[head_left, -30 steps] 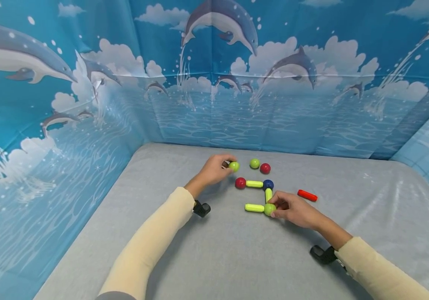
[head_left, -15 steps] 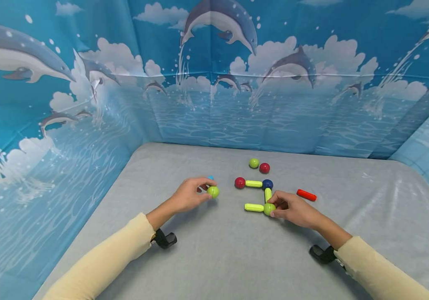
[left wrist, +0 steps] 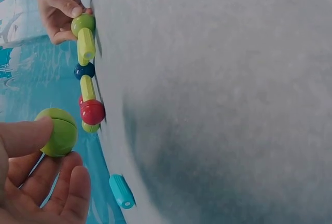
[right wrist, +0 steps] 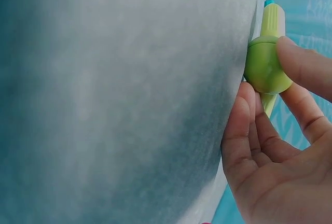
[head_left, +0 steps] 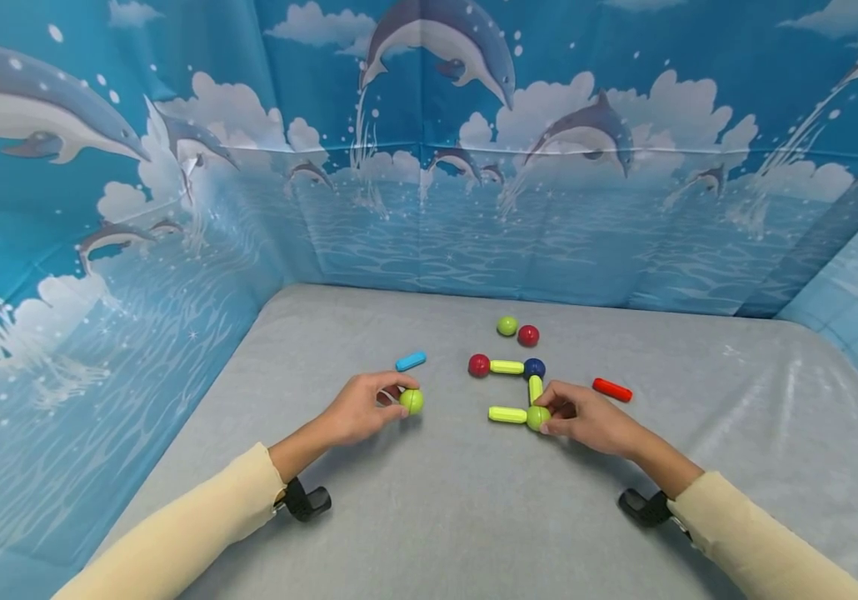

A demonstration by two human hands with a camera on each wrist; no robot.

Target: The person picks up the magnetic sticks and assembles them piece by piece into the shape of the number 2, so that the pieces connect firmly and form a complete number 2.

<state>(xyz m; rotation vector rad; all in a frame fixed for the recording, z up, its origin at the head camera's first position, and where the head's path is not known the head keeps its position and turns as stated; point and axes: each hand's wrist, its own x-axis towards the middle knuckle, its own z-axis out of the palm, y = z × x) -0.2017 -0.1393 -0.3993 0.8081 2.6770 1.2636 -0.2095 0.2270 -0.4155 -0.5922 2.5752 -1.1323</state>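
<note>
My left hand (head_left: 365, 408) pinches a loose green ball (head_left: 411, 402) between thumb and fingers, left of the joined pieces. In the left wrist view a seam line runs round that green ball (left wrist: 61, 132). My right hand (head_left: 592, 418) pinches another green ball (head_left: 538, 418), a corner of the joined shape. From this corner one yellow-green rod (head_left: 507, 414) points left and a second rod (head_left: 536, 389) runs back to a dark blue ball (head_left: 535, 368). A third yellow-green rod (head_left: 507, 367) links the blue ball to a red ball (head_left: 479, 365).
A light blue rod (head_left: 410, 361) lies just behind my left hand. Farther back, a green ball (head_left: 507, 326) and a red ball (head_left: 528, 336) sit side by side. A red rod (head_left: 612, 389) lies beyond my right hand. A dolphin-print curtain (head_left: 429, 225) borders the grey table (head_left: 429, 517).
My left hand has carried its green ball left and toward me, away from the two balls at the back, uncovering the light blue rod. My right hand has stayed in place.
</note>
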